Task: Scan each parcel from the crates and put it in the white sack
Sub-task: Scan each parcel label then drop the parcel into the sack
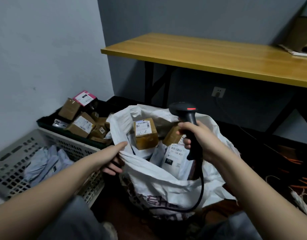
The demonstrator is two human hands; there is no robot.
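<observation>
One white sack [166,179] stands open on the floor, centre frame. Inside, two brown boxes show: one upright [145,134], one partly hidden [171,135] behind the right hand [201,141]. One white mailer [177,156] lies beside them. The right hand's fingers are clenched around one black scanner [187,116]; its cable loops down over the sack. The left hand [114,158] pinches the sack's rim. Two crates sit left: a dark crate [50,123] of boxes, count unclear, and a grey crate [14,163] of pale mailers, cut off by the frame.
</observation>
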